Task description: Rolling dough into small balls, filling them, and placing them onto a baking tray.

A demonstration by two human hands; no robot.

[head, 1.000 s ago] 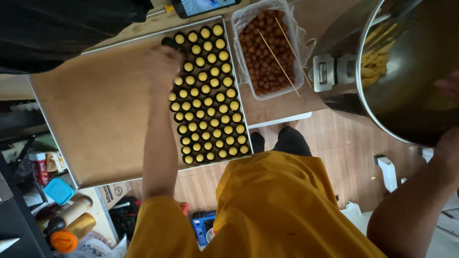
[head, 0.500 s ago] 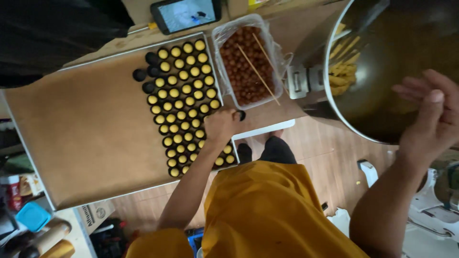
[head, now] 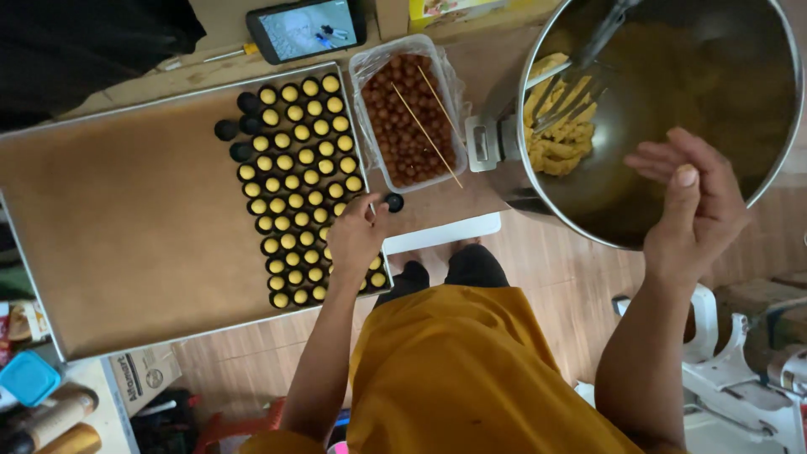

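Note:
My left hand (head: 356,237) rests on the right edge of a paper-lined baking tray (head: 126,219). Its fingertips are at a single black paper cup (head: 393,202) lying just off the tray; whether they pinch it is unclear. The tray's right part holds several rows of yellow dough balls in black cups (head: 294,193), plus a few empty black cups (head: 238,126) at the far left of the rows. My right hand (head: 689,206) hovers with fingers apart over a large steel mixing bowl (head: 538,197) holding yellow dough (head: 559,143) and a whisk.
A clear plastic tub of brown balls (head: 408,126) with two thin skewers stands between tray and bowl. A phone (head: 307,29) lies behind the tray. My yellow garment (head: 471,378) fills the foreground. Bottles and a blue lid (head: 29,378) sit lower left; white plastic furniture (head: 723,370) lower right.
My left hand moved from the far end of the rows to the tray's near right edge, beside the loose black cup. My right hand came into view over the bowl.

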